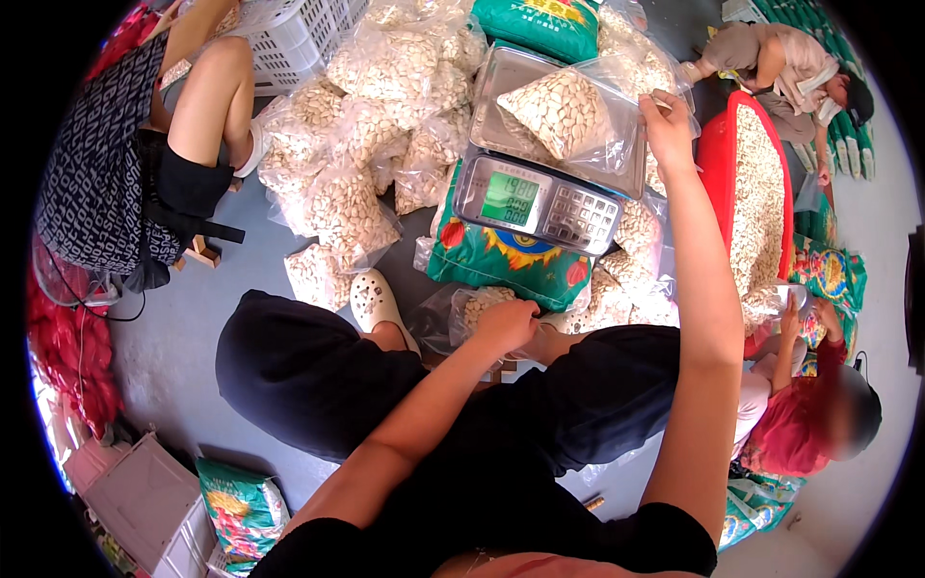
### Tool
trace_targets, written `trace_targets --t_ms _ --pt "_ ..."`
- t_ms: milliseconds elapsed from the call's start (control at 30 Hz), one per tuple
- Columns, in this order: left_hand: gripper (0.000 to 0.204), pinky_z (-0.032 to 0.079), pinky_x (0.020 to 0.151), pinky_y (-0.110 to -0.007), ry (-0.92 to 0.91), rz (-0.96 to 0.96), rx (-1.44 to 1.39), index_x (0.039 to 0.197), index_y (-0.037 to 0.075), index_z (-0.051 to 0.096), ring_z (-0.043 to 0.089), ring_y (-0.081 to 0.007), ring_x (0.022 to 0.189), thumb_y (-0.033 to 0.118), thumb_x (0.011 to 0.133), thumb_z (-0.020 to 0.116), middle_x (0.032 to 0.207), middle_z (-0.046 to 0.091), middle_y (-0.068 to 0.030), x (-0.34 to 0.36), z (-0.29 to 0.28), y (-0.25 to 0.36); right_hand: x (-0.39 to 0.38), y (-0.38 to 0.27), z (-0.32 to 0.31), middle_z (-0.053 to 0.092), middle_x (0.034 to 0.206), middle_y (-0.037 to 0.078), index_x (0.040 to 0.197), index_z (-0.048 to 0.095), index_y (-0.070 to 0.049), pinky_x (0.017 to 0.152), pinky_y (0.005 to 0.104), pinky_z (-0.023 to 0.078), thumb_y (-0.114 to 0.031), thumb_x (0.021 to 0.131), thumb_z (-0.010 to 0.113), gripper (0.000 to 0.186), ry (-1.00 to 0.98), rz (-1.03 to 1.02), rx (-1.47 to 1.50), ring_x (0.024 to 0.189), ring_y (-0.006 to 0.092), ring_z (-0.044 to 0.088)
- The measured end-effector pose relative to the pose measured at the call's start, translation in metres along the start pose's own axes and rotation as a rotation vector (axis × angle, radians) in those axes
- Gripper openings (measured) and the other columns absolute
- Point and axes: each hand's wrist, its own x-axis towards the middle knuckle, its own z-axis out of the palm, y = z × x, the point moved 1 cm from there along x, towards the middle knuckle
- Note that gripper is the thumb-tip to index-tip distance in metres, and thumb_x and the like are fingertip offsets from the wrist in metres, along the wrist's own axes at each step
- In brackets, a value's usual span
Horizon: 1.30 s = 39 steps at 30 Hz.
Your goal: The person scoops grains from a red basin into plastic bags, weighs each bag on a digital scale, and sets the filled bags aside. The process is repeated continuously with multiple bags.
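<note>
A clear plastic bag of pale flat seeds [559, 108], which look like pumpkin seeds, lies tilted on the metal pan of a digital scale [536, 204]. Its loose upper end is pinched by my right hand [667, 130] at the pan's right edge. The scale's green display is lit, and a green printed sack [511, 272] lies beneath it. Below that sack, between my feet, sits a small open plastic bag with seeds [479, 306]. My left hand [508, 326] is curled closed against its right side; the fingertips are hidden, so what they hold cannot be made out.
Filled seed bags [352, 207] are heaped left of the scale, with a white crate [303, 43] behind. A red tub of seeds [756, 207] stands at right. Co-workers sit at far left, upper right and right. A green sack [241, 511] lies lower left.
</note>
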Motion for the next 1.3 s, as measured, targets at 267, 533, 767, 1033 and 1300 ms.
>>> trace_targets --t_ms 267,533,767,1033,1300 --pt "0.022 0.050 0.074 -0.043 -0.004 0.001 -0.007 0.097 0.011 0.066 0.063 -0.0294 0.090 0.022 0.081 0.057 0.092 0.066 -0.0099 -0.002 -0.002 0.002 0.005 0.018 0.013 0.063 0.086 0.009 0.121 0.044 0.003 0.070 0.0267 0.046 -0.025 0.084 0.066 0.051 -0.026 -0.023 -0.074 0.078 0.0147 0.059" --pt "0.025 0.049 0.077 -0.044 0.002 -0.024 -0.016 0.101 0.009 0.064 0.062 -0.0314 0.091 0.023 0.081 0.057 0.095 0.066 -0.0116 -0.001 -0.009 -0.001 -0.001 0.012 0.008 0.062 0.072 0.008 0.120 0.041 -0.004 0.055 0.0258 0.044 -0.008 0.086 0.061 0.040 -0.079 -0.039 -0.004 0.059 0.0122 0.056" --pt "0.026 0.050 0.076 -0.042 -0.048 -0.052 0.005 0.103 0.011 0.064 0.063 -0.0285 0.091 0.024 0.081 0.056 0.096 0.067 -0.0089 0.001 -0.013 -0.003 0.006 0.023 -0.025 0.064 0.071 0.009 0.099 0.061 -0.008 0.057 0.0315 0.048 -0.015 0.091 0.050 0.016 -0.166 -0.224 -0.501 0.061 0.0171 0.061" --pt "0.027 0.050 0.075 -0.040 -0.078 -0.085 0.016 0.104 0.013 0.063 0.064 -0.0276 0.091 0.026 0.082 0.056 0.097 0.067 -0.0082 -0.003 -0.018 -0.005 -0.019 -0.031 0.028 0.068 0.091 0.013 0.085 0.070 -0.009 0.073 0.0403 0.054 -0.023 0.081 0.055 0.020 -0.207 -0.531 -1.321 0.086 0.0277 0.067" --pt "0.027 0.050 0.078 -0.042 -0.045 -0.078 -0.026 0.105 0.012 0.063 0.062 -0.0296 0.094 0.026 0.083 0.056 0.099 0.066 -0.0099 -0.005 -0.025 -0.014 0.002 -0.014 0.082 0.065 0.103 0.020 0.101 0.064 0.000 0.085 0.0412 0.050 -0.008 0.078 0.056 0.026 -0.467 -0.256 -1.191 0.099 0.0376 0.061"
